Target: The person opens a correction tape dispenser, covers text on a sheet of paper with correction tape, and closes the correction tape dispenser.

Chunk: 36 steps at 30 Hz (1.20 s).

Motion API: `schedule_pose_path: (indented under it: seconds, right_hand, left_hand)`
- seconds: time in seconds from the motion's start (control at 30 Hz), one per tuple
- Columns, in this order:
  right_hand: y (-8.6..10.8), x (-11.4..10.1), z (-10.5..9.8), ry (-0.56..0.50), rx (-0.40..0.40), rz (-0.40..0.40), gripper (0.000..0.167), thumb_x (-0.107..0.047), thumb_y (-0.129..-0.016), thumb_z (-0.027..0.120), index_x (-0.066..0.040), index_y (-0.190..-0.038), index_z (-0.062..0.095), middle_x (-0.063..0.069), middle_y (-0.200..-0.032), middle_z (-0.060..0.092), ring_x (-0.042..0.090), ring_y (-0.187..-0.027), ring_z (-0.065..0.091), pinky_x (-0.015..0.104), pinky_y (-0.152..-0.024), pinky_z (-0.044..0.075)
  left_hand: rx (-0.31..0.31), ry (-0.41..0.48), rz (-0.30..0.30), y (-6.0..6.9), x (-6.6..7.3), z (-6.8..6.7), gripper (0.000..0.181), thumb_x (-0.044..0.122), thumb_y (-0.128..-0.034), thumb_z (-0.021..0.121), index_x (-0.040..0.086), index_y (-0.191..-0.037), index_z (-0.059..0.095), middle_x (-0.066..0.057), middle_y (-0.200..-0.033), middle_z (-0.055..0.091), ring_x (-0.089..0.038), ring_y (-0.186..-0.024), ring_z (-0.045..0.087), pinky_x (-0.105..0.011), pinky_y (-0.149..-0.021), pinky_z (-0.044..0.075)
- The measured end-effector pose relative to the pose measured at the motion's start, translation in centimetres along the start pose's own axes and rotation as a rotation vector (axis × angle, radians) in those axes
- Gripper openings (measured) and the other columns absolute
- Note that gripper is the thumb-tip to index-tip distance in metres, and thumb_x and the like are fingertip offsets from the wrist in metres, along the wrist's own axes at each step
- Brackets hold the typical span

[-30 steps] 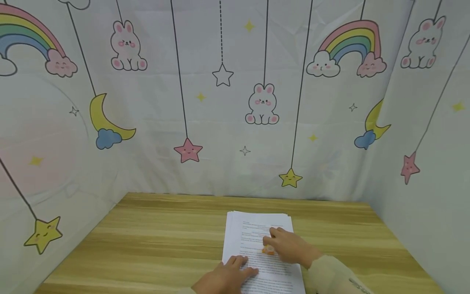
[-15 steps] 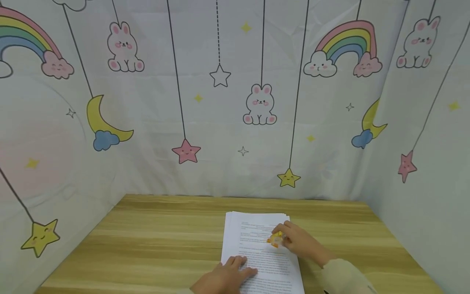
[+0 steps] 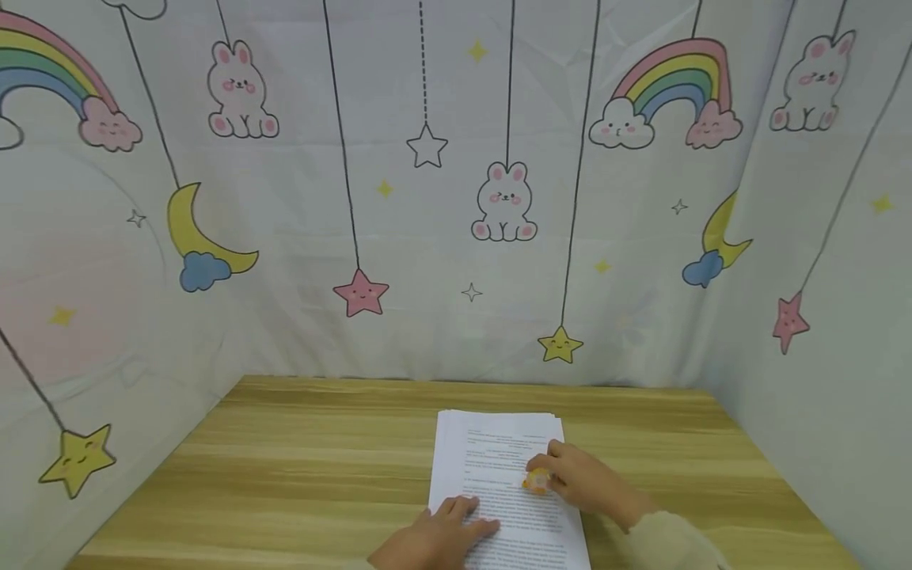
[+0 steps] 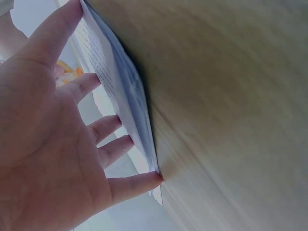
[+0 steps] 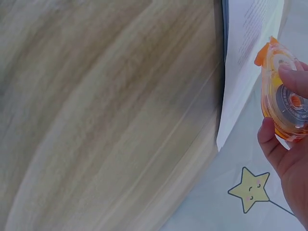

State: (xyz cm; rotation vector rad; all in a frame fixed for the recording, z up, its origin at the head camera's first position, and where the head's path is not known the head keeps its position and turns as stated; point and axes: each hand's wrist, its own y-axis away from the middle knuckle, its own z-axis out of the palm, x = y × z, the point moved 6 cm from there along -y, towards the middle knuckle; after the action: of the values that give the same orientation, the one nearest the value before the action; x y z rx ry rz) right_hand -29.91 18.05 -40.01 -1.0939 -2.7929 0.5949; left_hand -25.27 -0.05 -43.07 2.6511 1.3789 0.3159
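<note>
A stack of printed paper sheets [image 3: 513,451] lies on the wooden table, its top page covered in lines of text. My right hand [image 3: 587,479] grips an orange, clear-cased correction tape [image 5: 284,96] over the right half of that page. In the right wrist view its orange tip points toward the paper, thumb and fingers around the case; whether the tip touches the page I cannot tell. My left hand [image 3: 438,534] rests on the lower left of the stack with its fingers spread. In the left wrist view the fingertips [image 4: 113,122] press along the sheets.
The wooden table [image 3: 321,459] extends to both sides of the stack. A white cloth backdrop [image 3: 413,340] printed with stars, rabbits, moons and rainbows stands behind the table and along both sides.
My right hand moved right and up the page with the correction tape, then came slightly down toward me. The left hand has stayed in place on the paper.
</note>
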Motion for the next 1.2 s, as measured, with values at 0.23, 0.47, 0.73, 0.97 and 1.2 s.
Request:
schedule_pose_path:
  seconds: [0.23, 0.47, 0.73, 0.97, 1.2]
  right_hand:
    - [-0.3, -1.1, 0.1, 0.044, 0.069, -0.084, 0.030, -0.001, -0.072, 0.071, -0.019, -0.096, 0.067, -0.010, -0.074, 0.039, -0.001, -0.066, 0.029, 0.012, -0.057, 0.031]
    - [-0.6, -1.3, 0.4, 0.078, 0.088, -0.085, 0.031, -0.002, -0.069, 0.073, -0.021, -0.093, 0.067, -0.009, -0.074, 0.040, 0.001, -0.064, 0.030, 0.012, -0.056, 0.031]
    - [-0.8, -1.0, 1.0, 0.095, -0.035, 0.008, 0.028, -0.005, -0.075, 0.069, -0.023, -0.096, 0.066, -0.009, -0.077, 0.041, 0.003, -0.067, 0.033, 0.016, -0.058, 0.034]
    - [-1.1, -1.6, 1.0, 0.193, -0.038, -0.075, 0.028, -0.008, -0.072, 0.071, -0.023, -0.094, 0.062, -0.006, -0.079, 0.043, 0.007, -0.068, 0.043, 0.016, -0.055, 0.038]
    - [-1.2, -1.8, 1.0, 0.244, -0.061, -0.104, 0.023, -0.012, -0.075, 0.070, -0.023, -0.092, 0.059, -0.005, -0.081, 0.045, 0.010, -0.068, 0.046, 0.018, -0.054, 0.040]
  left_hand:
    - [-0.013, 0.011, -0.003, 0.1, -0.1, 0.1, 0.068, 0.061, -0.0710, 0.066, 0.042, -0.132, 0.044, 0.003, -0.139, 0.040, -0.020, -0.128, 0.039, -0.051, -0.094, 0.043]
    - [-0.008, 0.008, 0.006, -0.1, -0.1, 0.2, 0.068, 0.061, -0.0708, 0.066, 0.042, -0.133, 0.044, 0.002, -0.140, 0.040, -0.020, -0.128, 0.038, -0.051, -0.094, 0.042]
    - [-0.001, 0.001, 0.013, -0.2, 0.0, 0.2, 0.068, 0.060, -0.0711, 0.066, 0.042, -0.132, 0.044, 0.002, -0.139, 0.040, -0.020, -0.128, 0.039, -0.051, -0.094, 0.043]
    - [0.010, -0.013, 0.009, 0.0, 0.1, -0.3, 0.067, 0.058, -0.0711, 0.068, 0.040, -0.132, 0.045, 0.002, -0.139, 0.041, -0.020, -0.127, 0.039, -0.052, -0.092, 0.044]
    - [0.020, -0.029, 0.016, 0.0, 0.2, -0.2, 0.065, 0.058, -0.0717, 0.067, 0.040, -0.131, 0.047, 0.002, -0.138, 0.042, -0.020, -0.126, 0.040, -0.050, -0.091, 0.045]
